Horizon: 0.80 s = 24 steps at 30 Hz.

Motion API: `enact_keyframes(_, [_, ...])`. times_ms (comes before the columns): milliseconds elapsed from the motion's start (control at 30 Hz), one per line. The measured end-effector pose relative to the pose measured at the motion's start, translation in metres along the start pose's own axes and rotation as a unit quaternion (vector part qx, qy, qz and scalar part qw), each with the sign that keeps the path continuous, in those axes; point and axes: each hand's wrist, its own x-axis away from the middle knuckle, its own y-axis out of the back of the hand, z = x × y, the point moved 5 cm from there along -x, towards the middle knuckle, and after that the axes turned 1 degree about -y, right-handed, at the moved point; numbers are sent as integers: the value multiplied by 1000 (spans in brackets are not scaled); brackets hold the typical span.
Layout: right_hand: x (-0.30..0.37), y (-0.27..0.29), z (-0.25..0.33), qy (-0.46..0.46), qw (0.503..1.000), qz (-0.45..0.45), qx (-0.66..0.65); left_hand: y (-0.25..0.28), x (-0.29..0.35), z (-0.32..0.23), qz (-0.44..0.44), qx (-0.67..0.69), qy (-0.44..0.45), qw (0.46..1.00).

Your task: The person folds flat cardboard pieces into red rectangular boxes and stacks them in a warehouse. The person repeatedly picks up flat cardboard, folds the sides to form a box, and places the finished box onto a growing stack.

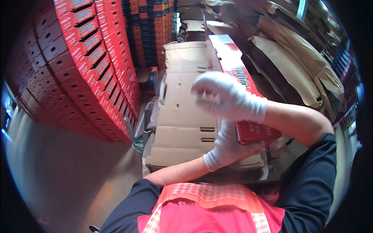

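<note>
Up close, the gloved left hand [229, 145] had its fingers wrapped under the near end of a red flat carton [241, 83], which stood on edge over a stack of brown cardboard blanks [182, 116]. The gloved right hand [227, 97] hovered blurred, fingers curled loosely. Beyond, red boxes [85, 70] walled the concrete floor [66, 167]; brown sheets [295, 62] leaned right.
</note>
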Motion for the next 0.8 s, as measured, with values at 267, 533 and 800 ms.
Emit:
enact_keyframes(267, [-20, 9, -104, -439, 878, 75, -175, 26, 37, 26, -16, 55, 115, 992])
enact_keyframes(533, [39, -58, -133, -43, 937, 192, 289, 20, 88, -29, 394, -39, 163, 904])
enact_keyframes(800, [222, -49, -211, -120, 883, 279, 358, 210, 41, -29, 133, -790, -164, 576])
